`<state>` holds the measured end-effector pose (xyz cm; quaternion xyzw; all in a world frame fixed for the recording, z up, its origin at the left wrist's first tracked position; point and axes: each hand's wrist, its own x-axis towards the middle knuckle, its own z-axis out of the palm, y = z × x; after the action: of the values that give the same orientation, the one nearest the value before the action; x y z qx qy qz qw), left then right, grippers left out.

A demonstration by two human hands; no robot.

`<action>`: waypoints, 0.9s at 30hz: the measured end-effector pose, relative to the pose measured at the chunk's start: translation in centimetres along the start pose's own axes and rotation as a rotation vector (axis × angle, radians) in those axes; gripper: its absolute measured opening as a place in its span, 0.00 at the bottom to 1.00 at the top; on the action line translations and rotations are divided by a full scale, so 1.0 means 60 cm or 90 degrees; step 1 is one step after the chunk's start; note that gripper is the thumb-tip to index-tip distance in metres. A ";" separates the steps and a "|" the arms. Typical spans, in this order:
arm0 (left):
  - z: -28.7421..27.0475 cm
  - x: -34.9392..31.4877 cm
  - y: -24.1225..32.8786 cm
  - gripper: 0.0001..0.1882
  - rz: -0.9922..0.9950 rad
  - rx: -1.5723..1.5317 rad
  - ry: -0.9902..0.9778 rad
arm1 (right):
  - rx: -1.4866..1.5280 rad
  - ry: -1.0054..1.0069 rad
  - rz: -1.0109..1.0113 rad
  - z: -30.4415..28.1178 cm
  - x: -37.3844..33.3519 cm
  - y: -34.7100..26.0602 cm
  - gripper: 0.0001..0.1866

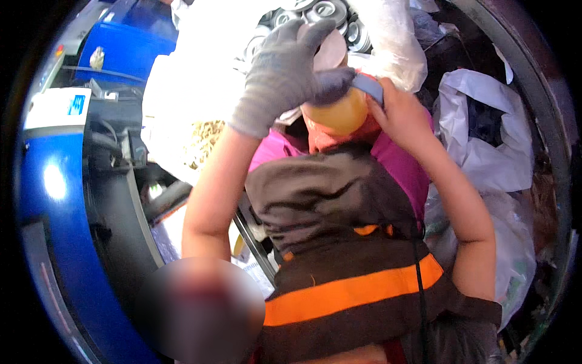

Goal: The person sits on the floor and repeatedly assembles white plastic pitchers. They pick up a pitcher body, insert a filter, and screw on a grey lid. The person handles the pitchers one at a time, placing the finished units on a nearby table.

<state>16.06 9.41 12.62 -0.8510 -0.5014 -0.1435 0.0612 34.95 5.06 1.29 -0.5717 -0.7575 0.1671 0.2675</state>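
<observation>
Head view: gloved left hand grips the yellow bottle from above; bare right hand clasps its side.

Gloved left hand, bare right hand raised

Both hands meet up top, centre. The left hand lies over the jar, and the right hand comes in against the jar's right side, a scraper between it and the jar. Behind them a bag of cans sits at the far edge. A machine runs down the left side. Bags pile up on the right. Below the jar, the apron fills the near centre.
</observation>
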 end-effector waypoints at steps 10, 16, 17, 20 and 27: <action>0.029 -0.007 -0.071 0.28 -0.257 -0.790 0.235 | 0.232 0.096 0.183 -0.045 -0.004 0.039 0.20; 0.244 -0.079 -0.115 0.15 -0.317 -0.376 0.031 | 0.358 0.018 0.213 -0.064 0.015 0.064 0.18; 0.284 -0.099 -0.111 0.15 -0.268 -0.291 0.064 | 0.351 -0.017 0.211 -0.065 0.018 0.060 0.18; 0.304 -0.101 -0.111 0.16 -0.153 -0.133 -0.064 | 0.302 -0.119 0.221 -0.076 0.018 0.048 0.18; 0.098 -0.127 -0.144 0.24 -0.116 -0.699 -0.240 | 0.239 -0.303 0.074 -0.026 0.086 -0.011 0.18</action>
<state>6.15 8.76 4.35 -0.7224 -0.4274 -0.2331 -0.4911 34.34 9.69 3.99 -0.4992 -0.7208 0.4484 0.1737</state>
